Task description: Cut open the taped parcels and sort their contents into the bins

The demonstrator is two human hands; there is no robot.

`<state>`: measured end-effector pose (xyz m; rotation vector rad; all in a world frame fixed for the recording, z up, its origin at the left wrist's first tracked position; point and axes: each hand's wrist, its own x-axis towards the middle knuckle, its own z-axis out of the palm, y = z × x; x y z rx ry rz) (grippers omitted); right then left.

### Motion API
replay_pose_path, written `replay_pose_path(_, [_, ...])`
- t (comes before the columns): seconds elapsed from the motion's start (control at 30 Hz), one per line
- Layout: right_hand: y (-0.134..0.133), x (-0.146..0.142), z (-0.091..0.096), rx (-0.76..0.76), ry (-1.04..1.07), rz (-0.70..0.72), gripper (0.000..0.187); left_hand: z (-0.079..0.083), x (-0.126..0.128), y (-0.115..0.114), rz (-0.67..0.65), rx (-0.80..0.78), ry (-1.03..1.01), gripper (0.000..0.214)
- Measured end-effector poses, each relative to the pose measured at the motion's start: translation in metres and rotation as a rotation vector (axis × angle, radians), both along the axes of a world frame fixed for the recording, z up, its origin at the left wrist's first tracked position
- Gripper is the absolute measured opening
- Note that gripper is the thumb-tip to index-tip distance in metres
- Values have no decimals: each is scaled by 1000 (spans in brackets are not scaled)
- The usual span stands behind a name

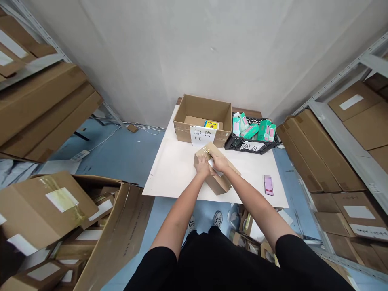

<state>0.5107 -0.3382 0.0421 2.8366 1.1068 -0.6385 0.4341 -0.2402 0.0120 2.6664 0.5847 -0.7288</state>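
Observation:
A small brown cardboard box (pixel 222 184) with a white label lies on the white table (pixel 172 169). My left hand (pixel 202 166) rests on its top left side, fingers curled over the box. My right hand (pixel 220 162) sits on the top near the taped seam, fingers bent as if pinching at the tape or label. What the fingertips grip is too small to make out.
An open carton (pixel 202 117) with a paper sign and a yellow item stands at the table's back. A black crate (pixel 253 139) of teal boxes sits beside it. A pink phone (pixel 268 185) lies at the right. Shelves of cartons flank both sides; a big open carton (pixel 91 226) stands lower left.

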Motion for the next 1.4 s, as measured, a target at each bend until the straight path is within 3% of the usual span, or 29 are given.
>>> replay_pose_path(0.2, [3,-6,-3,-49,-11,11,87,1,-2,3,3,-23,-13,139])
replay_pose_path(0.37, [0,-9,9,-129,20,-19,104,1,-3,4,9,-21,-22,136])
replay_pose_path(0.57, [-18,-3,36,-243,87,-10,83,3,-4,3,-4,11,-14,140])
replay_pose_path(0.7, [-55,-6,41,-315,163,-8,74,-1,-5,4,-2,30,-28,142])
replay_pose_path(0.9, [-129,-36,39,-307,186,-65,70,-7,2,3,-27,83,-17,145])
replay_pose_path(1.1, [-222,-54,38,-291,253,-170,69,-6,-1,5,-45,142,-51,139])
replay_pose_path(1.17, [-251,-57,30,-209,218,-271,69,-5,-5,5,-56,141,-68,136])
replay_pose_path(1.23, [-267,-58,15,-19,166,-425,74,-4,-9,2,-62,134,-97,131])
replay_pose_path(1.3, [-261,-58,-6,177,144,-556,75,-2,-12,-5,-51,137,-117,126])
replay_pose_path(1.4, [-223,-46,-35,327,108,-675,83,0,-16,-25,-7,164,-116,122])
